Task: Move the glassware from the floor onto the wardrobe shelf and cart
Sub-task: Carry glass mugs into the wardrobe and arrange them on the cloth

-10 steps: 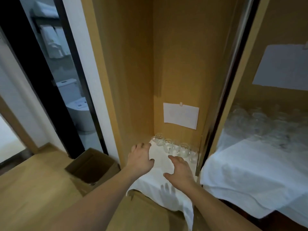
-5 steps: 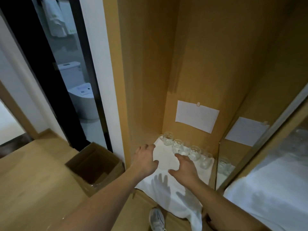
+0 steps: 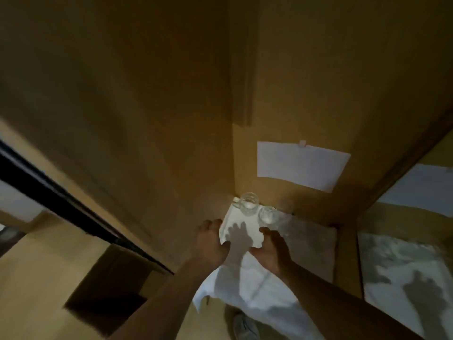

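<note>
Clear glass mugs stand in a row at the back of the wardrobe shelf, on a white cloth (image 3: 247, 278). The leftmost mug (image 3: 248, 203) is in the back corner, a second mug (image 3: 267, 215) beside it, others to the right blurred. My left hand (image 3: 210, 241) hovers over the cloth's left edge with fingers relaxed, holding nothing. Just in front of the second mug, my right hand (image 3: 270, 249) is also empty, fingers loosely spread. Both hands cast shadows on the cloth.
A white paper sheet (image 3: 301, 165) is taped to the wardrobe's back wall. An open cardboard box (image 3: 110, 288) sits on the wood floor at left. A mirrored door (image 3: 404, 266) at right reflects cloth and paper. A shoe (image 3: 245, 327) shows below.
The view has swung closer and rightward into the wardrobe; the bathroom has left the frame. Both hands stay over the cloth, still empty, slightly nearer the mugs.
</note>
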A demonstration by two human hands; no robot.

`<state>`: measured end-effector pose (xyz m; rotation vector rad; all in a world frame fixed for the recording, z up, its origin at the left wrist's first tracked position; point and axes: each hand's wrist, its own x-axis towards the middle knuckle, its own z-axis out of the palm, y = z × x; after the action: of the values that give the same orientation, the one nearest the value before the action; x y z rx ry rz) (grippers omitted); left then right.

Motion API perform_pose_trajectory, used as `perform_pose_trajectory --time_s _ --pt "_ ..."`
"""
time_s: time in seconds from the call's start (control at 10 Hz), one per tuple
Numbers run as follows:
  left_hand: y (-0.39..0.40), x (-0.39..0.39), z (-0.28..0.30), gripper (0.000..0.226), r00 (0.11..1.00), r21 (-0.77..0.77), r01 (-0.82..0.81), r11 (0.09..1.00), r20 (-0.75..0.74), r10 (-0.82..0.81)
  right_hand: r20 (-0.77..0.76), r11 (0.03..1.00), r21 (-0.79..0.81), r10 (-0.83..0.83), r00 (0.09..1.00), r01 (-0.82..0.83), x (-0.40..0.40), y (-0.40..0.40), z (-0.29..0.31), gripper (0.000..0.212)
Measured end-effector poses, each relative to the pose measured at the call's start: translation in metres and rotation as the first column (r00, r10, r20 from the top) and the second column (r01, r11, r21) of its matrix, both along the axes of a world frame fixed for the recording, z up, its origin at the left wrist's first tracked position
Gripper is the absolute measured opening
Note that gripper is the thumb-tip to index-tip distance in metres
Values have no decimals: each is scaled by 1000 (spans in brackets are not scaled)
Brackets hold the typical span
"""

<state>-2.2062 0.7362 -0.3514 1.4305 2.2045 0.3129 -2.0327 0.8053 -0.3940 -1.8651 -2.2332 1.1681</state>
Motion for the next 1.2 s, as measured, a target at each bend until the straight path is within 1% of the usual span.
perform_pose_trajectory --time_s 0.1,0.2,0.3,0.4,0.5,0.6,0.7,0.8,0.9,1.0,1.1,1.2 --pt "51 -4 -30 66 1000 -41 -2 999 27 3 9 990 -110 -82 997 83 -3 34 -46 68" --pt "93 -10 -65 66 998 -96 20 995 56 -15 31 969 -183 -166 986 169 -4 61 -91 74" --pt "135 -15 -101 67 996 -143 14 990 92 -1 63 925 -250 -281 958 288 0 76 -117 77" --pt "180 -18 -135 66 996 -170 44 984 79 -31 92 874 -313 -363 927 373 3 97 -146 79" --pt "216 -22 -175 66 997 -199 61 978 63 -49 92 833 -332 -439 894 443 2 119 -181 82" --pt "242 -29 -223 72 999 -231 53 972 17 -51 50 804 -331 -509 859 495 -3 139 -221 80" --pt "266 -38 -260 88 999 -288 54 956 13 -53 2 763 -340 -584 812 549 -11 147 -250 82" --pt "289 -47 -299 89 999 -324 17 946 36 -6 -35 704 -369 -664 747 607 -16 148 -278 74" --pt "303 -60 -336 65 983 -324 -84 942 129 132 -63 676 -365 -704 707 640 -14 147 -295 50" --pt "298 -60 -352 39 985 -304 -76 950 126 119 -72 642 -398 -734 675 655 -11 144 -302 36" --pt "282 -57 -352 9 992 -366 -57 929 88 96 -60 581 -463 -774 630 669 -13 133 -305 26" --pt "250 -36 -328 8 980 -394 -63 917 149 131 -91 451 -559 -867 490 695 -14 115 -304 21"
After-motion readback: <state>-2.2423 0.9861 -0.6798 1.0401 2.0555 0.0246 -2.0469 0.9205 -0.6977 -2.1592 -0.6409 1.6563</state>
